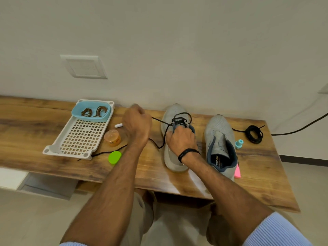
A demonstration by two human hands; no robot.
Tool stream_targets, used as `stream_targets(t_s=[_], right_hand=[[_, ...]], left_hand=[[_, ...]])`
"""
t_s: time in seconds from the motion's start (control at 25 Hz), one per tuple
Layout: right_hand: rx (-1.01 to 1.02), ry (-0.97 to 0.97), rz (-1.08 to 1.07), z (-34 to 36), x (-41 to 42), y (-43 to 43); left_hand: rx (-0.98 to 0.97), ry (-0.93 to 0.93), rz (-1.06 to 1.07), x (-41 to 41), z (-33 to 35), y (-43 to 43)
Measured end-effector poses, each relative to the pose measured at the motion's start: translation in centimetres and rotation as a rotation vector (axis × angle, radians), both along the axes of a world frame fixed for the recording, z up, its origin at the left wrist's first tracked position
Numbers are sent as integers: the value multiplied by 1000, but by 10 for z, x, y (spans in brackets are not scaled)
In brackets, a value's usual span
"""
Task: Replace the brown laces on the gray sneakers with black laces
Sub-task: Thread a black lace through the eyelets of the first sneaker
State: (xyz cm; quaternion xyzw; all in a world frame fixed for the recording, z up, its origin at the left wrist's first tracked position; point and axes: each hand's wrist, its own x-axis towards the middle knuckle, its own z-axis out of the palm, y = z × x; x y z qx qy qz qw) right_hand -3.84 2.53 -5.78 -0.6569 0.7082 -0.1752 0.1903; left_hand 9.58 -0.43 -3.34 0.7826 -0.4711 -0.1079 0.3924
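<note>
Two hands are working a gray mesh sneaker (174, 110): the left hand (137, 122) is clenching its black lace (159, 120) taut toward nine o'clock, the right hand (181, 140) is gripping the tongue (175, 126). Its unlaced twin (220, 126) is sitting at three o'clock, brown laces (94, 111) coiling in the blue tub (90, 117) at ten.

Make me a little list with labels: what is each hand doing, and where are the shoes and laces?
left hand: fist, pulls the black lace
right hand: grips the first sneaker at its tongue
second sneaker: no lace, beside the first
spare lace: black, coiled, at the table's right end
brown laces: in the blue tub on the tray
</note>
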Motion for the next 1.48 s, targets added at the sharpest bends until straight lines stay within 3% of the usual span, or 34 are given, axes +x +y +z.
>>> stream_targets(t_s=[0.08,0.12,0.24,0.36,0.48,0.64,0.88,1.0,1.2,1.32,1.48], right_hand=[[19,-8,-8,0,-2,-2],[25,-12,-6,0,-2,-1],[11,-22,-1,-1,-2,-1],[0,-16,26,-4,-2,-1],[-36,-12,33,-6,0,-2],[-33,15,65,-8,0,-3],[-21,13,35,-4,0,-3],[3,-9,-14,0,-1,-4],[54,-49,-64,2,-2,-4],[72,-52,-47,1,-2,-5],[123,-57,10,7,-11,-10]], left_hand=[[-66,-32,260,12,7,5],[5,-97,278,15,7,6],[243,-251,-38,4,2,6],[152,-243,-411,-17,-7,2],[17,-209,-542,-30,-4,0],[121,-222,-764,-31,-14,-4],[329,-226,-580,-23,-13,-3],[344,-321,-416,-27,-6,2],[449,-295,-193,-24,0,6],[531,-273,-256,-26,2,8],[598,-77,-466,-23,-2,6]])
